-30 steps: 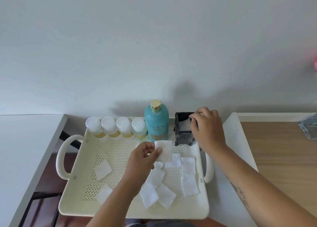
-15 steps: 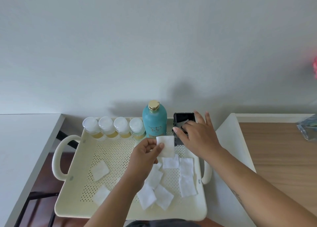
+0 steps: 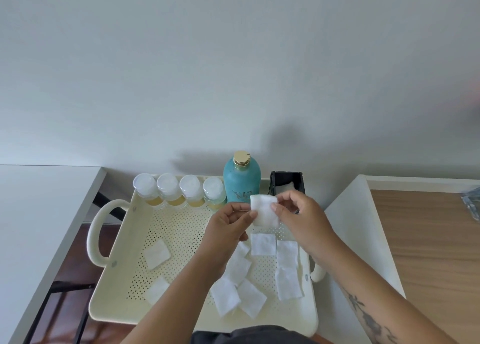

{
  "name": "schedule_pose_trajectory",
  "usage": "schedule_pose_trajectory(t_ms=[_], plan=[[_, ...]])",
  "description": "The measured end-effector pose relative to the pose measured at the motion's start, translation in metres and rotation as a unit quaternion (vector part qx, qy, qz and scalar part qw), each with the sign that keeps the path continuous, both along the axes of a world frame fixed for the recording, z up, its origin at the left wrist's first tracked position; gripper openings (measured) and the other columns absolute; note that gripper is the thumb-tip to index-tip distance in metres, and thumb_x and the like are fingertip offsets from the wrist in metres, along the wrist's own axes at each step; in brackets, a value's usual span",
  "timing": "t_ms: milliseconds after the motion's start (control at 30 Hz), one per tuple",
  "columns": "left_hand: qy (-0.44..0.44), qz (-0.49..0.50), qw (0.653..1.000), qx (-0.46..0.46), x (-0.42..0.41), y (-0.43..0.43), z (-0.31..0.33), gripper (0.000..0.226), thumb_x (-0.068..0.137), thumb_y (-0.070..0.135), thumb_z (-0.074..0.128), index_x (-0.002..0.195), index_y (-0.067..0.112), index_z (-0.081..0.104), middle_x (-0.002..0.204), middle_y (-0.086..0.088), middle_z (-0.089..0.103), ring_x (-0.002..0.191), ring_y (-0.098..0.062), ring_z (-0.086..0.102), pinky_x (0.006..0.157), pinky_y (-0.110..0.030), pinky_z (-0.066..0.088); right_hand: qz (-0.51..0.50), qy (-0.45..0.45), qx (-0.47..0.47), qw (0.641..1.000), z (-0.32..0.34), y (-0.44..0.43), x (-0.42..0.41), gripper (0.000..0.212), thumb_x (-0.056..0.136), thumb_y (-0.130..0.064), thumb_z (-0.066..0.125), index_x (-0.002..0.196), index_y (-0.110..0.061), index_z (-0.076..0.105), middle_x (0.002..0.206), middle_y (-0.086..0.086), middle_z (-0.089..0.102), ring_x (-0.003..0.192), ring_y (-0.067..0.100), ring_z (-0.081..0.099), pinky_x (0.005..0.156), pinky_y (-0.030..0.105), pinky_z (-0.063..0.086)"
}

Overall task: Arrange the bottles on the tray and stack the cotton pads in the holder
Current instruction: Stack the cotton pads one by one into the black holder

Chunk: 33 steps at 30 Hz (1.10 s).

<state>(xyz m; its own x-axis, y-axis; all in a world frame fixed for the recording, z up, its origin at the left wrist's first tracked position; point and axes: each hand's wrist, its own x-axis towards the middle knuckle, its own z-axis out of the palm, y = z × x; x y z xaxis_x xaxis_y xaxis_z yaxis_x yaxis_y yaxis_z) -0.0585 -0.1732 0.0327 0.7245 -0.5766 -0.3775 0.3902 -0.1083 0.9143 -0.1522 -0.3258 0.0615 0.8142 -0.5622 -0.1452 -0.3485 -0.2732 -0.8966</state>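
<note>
A white square cotton pad (image 3: pixel 264 210) hangs above the cream perforated tray (image 3: pixel 130 299), pinched on its left edge by my left hand (image 3: pixel 228 229) and on its right edge by my right hand (image 3: pixel 302 220). Behind the hands stands the black pad holder (image 3: pixel 287 184) at the tray's back right corner, with white pads inside. A teal bottle with a gold cap (image 3: pixel 241 178) stands left of it. Several small white-capped bottles (image 3: pixel 179 191) line the tray's back edge. Several loose pads (image 3: pixel 262 271) lie on the tray floor, two of them at the left (image 3: pixel 156 254).
The tray has a looped handle (image 3: pixel 97 229) on its left and spans a gap between a white table (image 3: pixel 31 226) and a white-edged wooden table (image 3: pixel 428 252). A clear plastic item (image 3: pixel 472 203) sits at the far right. A grey wall rises behind.
My right hand left the holder and came forward to take the right edge of the pad that my left hand holds up. The view shifted slightly.
</note>
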Motion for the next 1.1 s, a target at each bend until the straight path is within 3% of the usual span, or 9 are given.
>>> schedule_pose_trajectory(t_ms=[167, 267, 300, 400, 500, 767, 867, 1000, 1100], plan=[[-0.057, 0.041, 0.991, 0.110, 0.016, 0.029, -0.016, 0.016, 0.083, 0.028, 0.077, 0.096, 0.024, 0.070, 0.071, 0.009, 0.071, 0.053, -0.003, 0.054, 0.054, -0.016, 0.049, -0.066, -0.004, -0.051, 0.996, 0.008, -0.033, 0.010, 0.006, 0.092, -0.024, 0.061, 0.086, -0.025, 0.062, 0.081, -0.011, 0.063, 0.076, 0.009, 0.059, 0.059, 0.010, 0.042], [-0.100, 0.059, 0.974, 0.195, 0.031, 0.054, -0.028, 0.010, 0.084, 0.031, 0.075, 0.092, 0.028, 0.069, 0.079, 0.007, 0.073, 0.055, -0.005, 0.059, 0.059, -0.024, 0.054, -0.085, 0.039, -0.092, 0.991, 0.002, -0.049, 0.016, 0.006, 0.092, -0.027, 0.060, 0.088, -0.024, 0.062, 0.096, -0.005, 0.060, 0.105, 0.027, 0.051, 0.086, 0.034, 0.043], [-0.121, 0.061, 0.965, 0.223, 0.036, 0.062, -0.032, 0.009, 0.084, 0.031, 0.074, 0.090, 0.029, 0.068, 0.080, 0.006, 0.072, 0.056, -0.006, 0.061, 0.061, -0.027, 0.054, -0.086, 0.056, -0.100, 0.990, -0.002, -0.051, 0.017, 0.006, 0.092, -0.028, 0.060, 0.088, -0.024, 0.062, 0.101, -0.003, 0.057, 0.113, 0.030, 0.046, 0.090, 0.036, 0.038], [-0.213, 0.059, 0.923, 0.316, 0.049, 0.087, -0.044, 0.006, 0.086, 0.028, 0.071, 0.085, 0.028, 0.065, 0.082, 0.009, 0.067, 0.072, -0.010, 0.061, 0.065, -0.028, 0.047, -0.098, 0.082, -0.107, 0.986, -0.012, -0.050, 0.023, 0.009, 0.092, -0.029, 0.060, 0.087, -0.023, 0.064, 0.107, 0.002, 0.054, 0.119, 0.032, 0.038, 0.087, 0.031, 0.029], [-0.260, 0.066, 0.888, 0.374, 0.059, 0.111, -0.054, 0.004, 0.088, 0.022, 0.067, 0.090, 0.020, 0.065, 0.091, 0.008, 0.065, 0.088, -0.016, 0.062, 0.073, -0.030, 0.044, -0.120, 0.090, -0.131, 0.980, -0.019, -0.050, 0.028, 0.012, 0.091, -0.029, 0.061, 0.088, -0.020, 0.068, 0.107, 0.006, 0.054, 0.116, 0.034, 0.039, 0.082, 0.031, 0.031], [-0.321, -0.037, 0.763, 0.561, 0.065, 0.140, -0.064, 0.039, 0.093, 0.028, 0.057, 0.132, 0.024, 0.053, 0.131, 0.004, 0.055, 0.120, -0.021, 0.044, 0.081, -0.039, 0.049, -0.100, 0.117, -0.245, 0.957, -0.021, -0.046, 0.034, 0.016, 0.091, -0.028, 0.062, 0.099, -0.017, 0.069, 0.103, 0.009, 0.050, 0.107, 0.036, 0.043, 0.078, 0.035, 0.038], [-0.321, -0.066, 0.737, 0.591, 0.067, 0.141, -0.065, 0.037, 0.094, 0.024, 0.050, 0.131, 0.022, 0.050, 0.130, 0.004, 0.052, 0.116, -0.022, 0.044, 0.074, -0.036, 0.044, -0.112, 0.090, -0.323, 0.935, -0.019, -0.038, 0.030, 0.018, 0.090, -0.020, 0.060, 0.105, -0.011, 0.065, 0.109, 0.015, 0.054, 0.102, 0.038, 0.046, 0.080, 0.041, 0.042], [-0.318, -0.077, 0.720, 0.611, 0.068, 0.140, -0.065, 0.031, 0.095, 0.013, 0.041, 0.123, 0.018, 0.052, 0.118, 0.002, 0.054, 0.103, -0.021, 0.046, 0.069, -0.036, 0.043, -0.066, 0.011, -0.425, 0.903, -0.020, -0.027, 0.017, 0.010, 0.086, -0.010, 0.060, 0.093, -0.009, 0.066, 0.100, 0.010, 0.062, 0.098, 0.039, 0.051, 0.076, 0.042, 0.042], [-0.308, -0.077, 0.719, 0.618, 0.069, 0.140, -0.064, 0.028, 0.094, 0.011, 0.039, 0.118, 0.018, 0.053, 0.110, 0.002, 0.052, 0.099, -0.021, 0.047, 0.071, -0.038, 0.046, 0.009, 0.039, -0.449, 0.893, -0.024, -0.023, 0.013, 0.022, 0.088, -0.021, 0.050, 0.088, -0.010, 0.069, 0.094, 0.003, 0.070, 0.116, 0.038, 0.051, 0.094, 0.046, 0.041]])
